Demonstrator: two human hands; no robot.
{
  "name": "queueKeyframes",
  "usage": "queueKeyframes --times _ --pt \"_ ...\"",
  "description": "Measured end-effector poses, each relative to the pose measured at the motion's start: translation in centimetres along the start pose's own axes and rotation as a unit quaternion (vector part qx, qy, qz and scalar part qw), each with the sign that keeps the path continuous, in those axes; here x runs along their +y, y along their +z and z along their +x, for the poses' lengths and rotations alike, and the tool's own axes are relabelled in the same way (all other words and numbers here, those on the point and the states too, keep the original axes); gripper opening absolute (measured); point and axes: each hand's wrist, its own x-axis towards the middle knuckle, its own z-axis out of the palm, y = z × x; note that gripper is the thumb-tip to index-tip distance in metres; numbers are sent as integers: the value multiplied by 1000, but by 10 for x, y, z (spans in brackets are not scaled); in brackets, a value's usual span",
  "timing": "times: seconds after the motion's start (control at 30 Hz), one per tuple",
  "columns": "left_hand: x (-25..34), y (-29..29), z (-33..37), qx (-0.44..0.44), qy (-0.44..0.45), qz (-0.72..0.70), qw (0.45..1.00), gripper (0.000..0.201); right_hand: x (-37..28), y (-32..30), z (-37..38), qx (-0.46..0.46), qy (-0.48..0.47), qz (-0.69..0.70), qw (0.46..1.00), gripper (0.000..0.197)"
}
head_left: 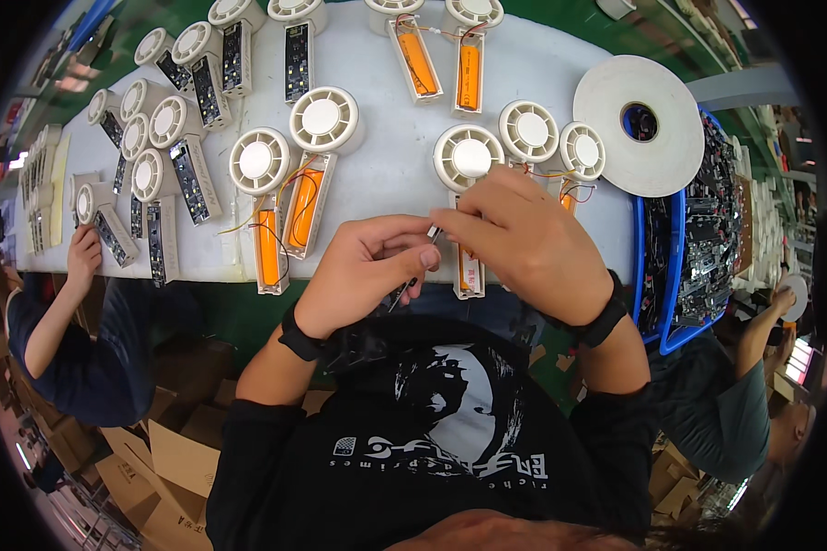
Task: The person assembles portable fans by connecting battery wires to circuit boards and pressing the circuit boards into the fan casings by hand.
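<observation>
Above the table's near edge, my left hand (pixel 363 271) is closed around a thin dark circuit board (pixel 397 296), most of it hidden by the fingers. My right hand (pixel 533 243) reaches across from the right, its fingertips pinched at a small white connector (pixel 434 233) that meets my left fingertips. Any wire running from the connector is too small to make out. Right behind my hands, a white handheld fan (pixel 469 156) lies with its handle toward me, partly covered by my right hand. To the left lies another fan (pixel 323 121) with an orange battery (pixel 305 209) in its open handle.
More fans with dark boards fitted (pixel 193 179) spread over the left of the white table (pixel 395 138). At the right are a large white tape roll (pixel 606 119) and a blue crate (pixel 675 266) of circuit boards. Co-workers sit at both sides; one hand (pixel 84 250) touches a fan.
</observation>
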Motion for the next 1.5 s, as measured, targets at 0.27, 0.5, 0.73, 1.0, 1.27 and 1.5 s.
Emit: queueKeyframes --times 0.27,0.5,0.73,1.0,1.27,1.5 --pt "8 -8 4 -68 -38 21 997 32 22 -4 5 -58 -80 65 993 22" --pt "14 15 -8 -35 -7 38 999 46 -15 -16 -7 10 67 77 995 28" --pt "29 50 -23 -92 145 214 962 66 -62 -36 -24 -59 296 40 952 34" --pt "43 25 47 65 378 565 730 54 -38 -34 -33 -107 263 -52 957 22" --pt "45 17 35 2 276 508 816 50 -19 -30 -27 -62 158 112 979 24" --pt "32 20 37 36 320 458 829 55 -35 -6 -27 -2 308 -19 951 35"
